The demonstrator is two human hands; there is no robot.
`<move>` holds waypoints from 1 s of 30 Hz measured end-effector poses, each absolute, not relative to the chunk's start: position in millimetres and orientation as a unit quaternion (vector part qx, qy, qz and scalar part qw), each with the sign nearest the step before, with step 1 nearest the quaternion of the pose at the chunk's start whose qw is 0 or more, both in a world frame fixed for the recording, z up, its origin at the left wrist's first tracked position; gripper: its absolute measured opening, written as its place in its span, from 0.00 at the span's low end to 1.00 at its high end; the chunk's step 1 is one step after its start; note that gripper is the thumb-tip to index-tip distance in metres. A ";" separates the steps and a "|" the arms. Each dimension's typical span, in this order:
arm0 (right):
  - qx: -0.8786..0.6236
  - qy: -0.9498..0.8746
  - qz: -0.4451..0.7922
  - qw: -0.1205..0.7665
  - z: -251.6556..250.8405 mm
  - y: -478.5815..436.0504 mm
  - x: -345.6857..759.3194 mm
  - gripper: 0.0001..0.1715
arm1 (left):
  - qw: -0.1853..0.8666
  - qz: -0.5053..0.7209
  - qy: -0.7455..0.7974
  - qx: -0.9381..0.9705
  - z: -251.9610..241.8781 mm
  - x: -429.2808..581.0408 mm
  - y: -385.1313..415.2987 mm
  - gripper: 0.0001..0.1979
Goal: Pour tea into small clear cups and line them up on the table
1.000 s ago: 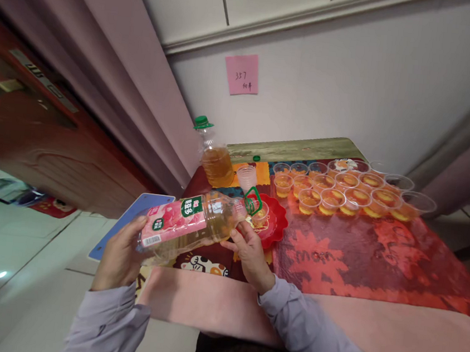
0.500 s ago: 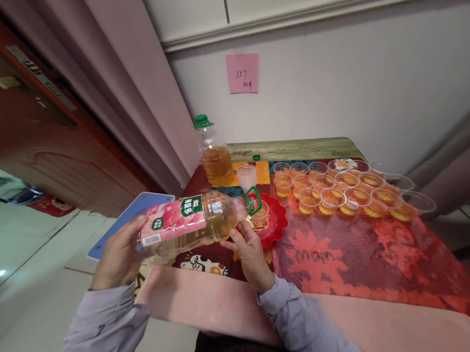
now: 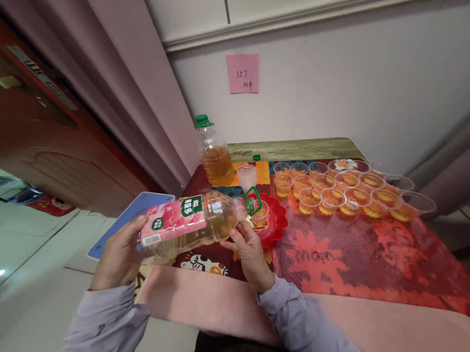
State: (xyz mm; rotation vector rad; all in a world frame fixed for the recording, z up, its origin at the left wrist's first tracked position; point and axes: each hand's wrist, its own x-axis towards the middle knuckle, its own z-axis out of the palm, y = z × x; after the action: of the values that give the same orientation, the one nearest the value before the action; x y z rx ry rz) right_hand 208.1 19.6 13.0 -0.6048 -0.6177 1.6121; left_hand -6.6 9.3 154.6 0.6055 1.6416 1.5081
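The left hand's (image 3: 120, 251) fingers clasp the base of the pink-labelled drink bottle (image 3: 177, 221), and the right hand's (image 3: 252, 258) fingers pinch near its neck, presumably sharing weight and steadying the tilt. Its mouth points toward a plastic cup (image 3: 261, 219) in the red scalloped dish (image 3: 281, 225), probably there to catch drips.

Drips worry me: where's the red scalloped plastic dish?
The dish is right of centre in the head view, by the neck of the pink-labelled clear plastic bottle, below-left of the grouped clear plastic cups.
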 end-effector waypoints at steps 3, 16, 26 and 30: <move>-0.262 -0.266 0.697 0.612 12.3 19.9 207.8 0.32 | 0.404 0.596 0.652 0.237 153.0 -8.3 9.8 0.27; -0.261 -0.264 0.702 0.608 10.8 20.0 207.4 0.31 | 0.405 0.600 0.648 0.237 153.4 -7.9 9.6 0.24; -0.259 -0.260 0.702 0.610 9.1 20.8 206.9 0.32 | 0.405 0.598 0.649 0.240 149.2 -12.4 11.1 0.31; -0.259 -0.259 0.703 0.609 9.2 20.8 207.2 0.33 | 0.399 0.602 0.651 0.233 148.5 -12.8 12.2 0.32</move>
State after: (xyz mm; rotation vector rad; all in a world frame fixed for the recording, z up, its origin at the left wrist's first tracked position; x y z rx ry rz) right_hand 207.2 20.8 9.2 -0.5983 -0.5974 1.6241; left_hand -12.8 12.2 148.5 0.5896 1.6466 1.5247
